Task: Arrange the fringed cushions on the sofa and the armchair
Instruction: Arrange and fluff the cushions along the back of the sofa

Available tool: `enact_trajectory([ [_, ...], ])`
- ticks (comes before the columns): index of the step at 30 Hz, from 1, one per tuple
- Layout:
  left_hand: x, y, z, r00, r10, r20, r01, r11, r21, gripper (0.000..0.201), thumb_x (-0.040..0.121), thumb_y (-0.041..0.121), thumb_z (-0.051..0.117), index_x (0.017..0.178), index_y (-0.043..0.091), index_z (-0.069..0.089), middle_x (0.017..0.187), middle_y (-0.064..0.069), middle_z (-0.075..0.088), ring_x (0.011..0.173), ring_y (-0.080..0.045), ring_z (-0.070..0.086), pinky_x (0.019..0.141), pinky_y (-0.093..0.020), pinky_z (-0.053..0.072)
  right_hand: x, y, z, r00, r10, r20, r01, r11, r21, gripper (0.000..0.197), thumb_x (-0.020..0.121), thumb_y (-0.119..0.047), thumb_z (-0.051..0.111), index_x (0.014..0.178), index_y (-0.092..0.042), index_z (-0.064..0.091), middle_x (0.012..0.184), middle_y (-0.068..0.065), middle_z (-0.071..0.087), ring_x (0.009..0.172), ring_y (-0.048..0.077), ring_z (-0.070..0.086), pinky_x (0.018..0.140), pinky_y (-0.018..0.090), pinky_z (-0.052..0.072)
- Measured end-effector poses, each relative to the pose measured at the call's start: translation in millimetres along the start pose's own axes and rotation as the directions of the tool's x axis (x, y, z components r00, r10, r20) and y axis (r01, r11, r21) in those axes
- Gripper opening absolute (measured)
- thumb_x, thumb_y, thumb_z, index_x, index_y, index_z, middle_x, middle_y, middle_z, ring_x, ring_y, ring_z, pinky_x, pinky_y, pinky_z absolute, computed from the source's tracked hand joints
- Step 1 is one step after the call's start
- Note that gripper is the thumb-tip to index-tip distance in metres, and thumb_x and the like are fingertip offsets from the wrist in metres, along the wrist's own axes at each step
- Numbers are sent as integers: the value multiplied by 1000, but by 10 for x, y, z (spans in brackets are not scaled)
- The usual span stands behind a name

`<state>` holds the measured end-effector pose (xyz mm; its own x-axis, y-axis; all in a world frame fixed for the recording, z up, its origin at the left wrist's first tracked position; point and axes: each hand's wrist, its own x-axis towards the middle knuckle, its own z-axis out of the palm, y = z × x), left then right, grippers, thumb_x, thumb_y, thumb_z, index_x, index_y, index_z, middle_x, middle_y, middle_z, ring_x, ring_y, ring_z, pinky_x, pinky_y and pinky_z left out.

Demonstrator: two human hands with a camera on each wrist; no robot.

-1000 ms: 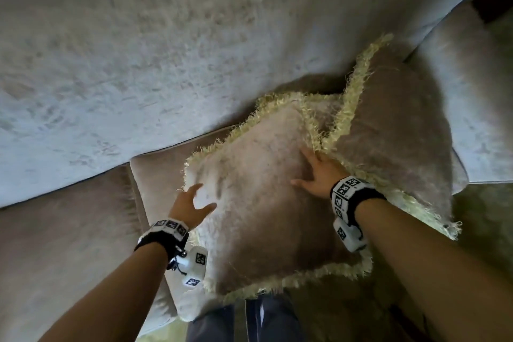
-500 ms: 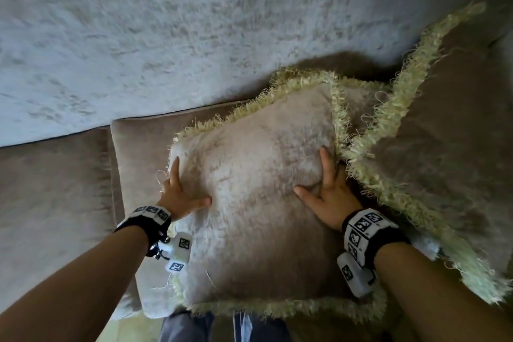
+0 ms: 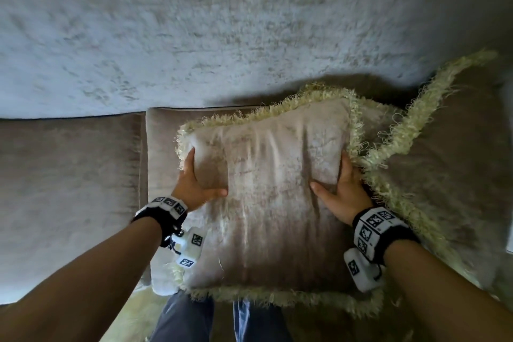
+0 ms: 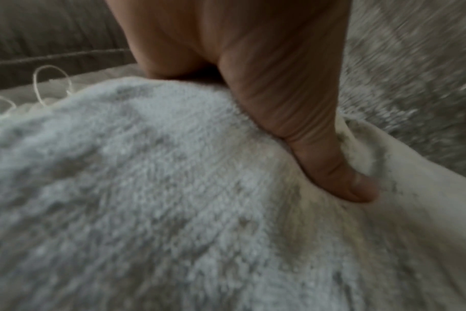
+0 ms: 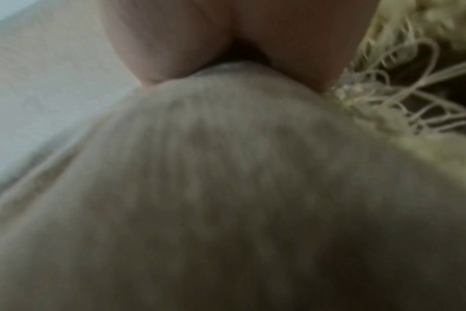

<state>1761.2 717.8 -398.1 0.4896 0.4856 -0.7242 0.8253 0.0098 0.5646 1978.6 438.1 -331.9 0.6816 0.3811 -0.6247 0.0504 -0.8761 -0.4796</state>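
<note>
On the sofa seat (image 3: 83, 175) | both hands grip front cushion (image 3: 266, 189) | second cushion (image 3: 444, 161) touching its right edge

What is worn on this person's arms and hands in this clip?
Both forearms are bare, with no sleeves and no gloves. Each wrist carries a black band topped with white blocks printed with black square markers. A white camera unit bearing the same markers hangs under each wrist.

My left hand (image 4: 242, 63) grips the cushion (image 4: 160, 210), thumb (image 4: 330, 168) dug into its pale pile. Loose fringe loops (image 4: 51, 82) stick up at the left edge; the sofa (image 4: 40, 42) lies blurred beyond.
</note>
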Motion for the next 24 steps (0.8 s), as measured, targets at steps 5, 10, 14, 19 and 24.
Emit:
enact_trajectory([
  [5,-411,321,-791,986,160,-40,-160,987,0,155,31,60,91,146,50,-12,159,-10,18,143,-33,25,109,-60,33,-304,-684,-161,1000,-12,-4,12,1000,-13,104,83,-48,70,154,-30,-4,157,8,14,138,34,32,114,46,30],
  [10,-883,763,-1861,938,334,-96,-324,940,104,154,31,58,92,148,50,-9,153,-12,20,140,-34,24,109,-59,31,-591,-1577,-417,998,-69,-1,68,997,34,113,79,-32,78,152,-29,-7,157,10,26,137,33,38,114,49,32],
  [14,-1254,1040,-2634,886,446,-127,-419,887,192,153,39,44,97,144,53,-14,142,-5,24,134,-33,33,106,-51,38,-842,-2305,-550,987,-158,-22,157,987,-21,117,80,-23,78,153,-21,-13,159,10,18,141,33,32,115,46,31],
  [19,-1782,1133,-3399,816,535,-220,-481,839,254,152,42,38,97,147,50,-12,140,-5,22,130,-38,39,102,-53,43,-1151,-3081,-557,962,-269,-49,258,953,-156,113,88,-29,71,151,-7,-20,163,14,-1,145,36,23,118,44,25],
  [24,-2210,1021,-3864,771,554,-314,-481,830,282,149,47,32,97,150,43,-11,153,-12,7,144,-34,16,112,-53,30,-1333,-3695,-411,934,-355,30,353,909,-223,98,98,-26,56,148,-4,-25,160,14,-24,150,33,5,118,36,16],
])
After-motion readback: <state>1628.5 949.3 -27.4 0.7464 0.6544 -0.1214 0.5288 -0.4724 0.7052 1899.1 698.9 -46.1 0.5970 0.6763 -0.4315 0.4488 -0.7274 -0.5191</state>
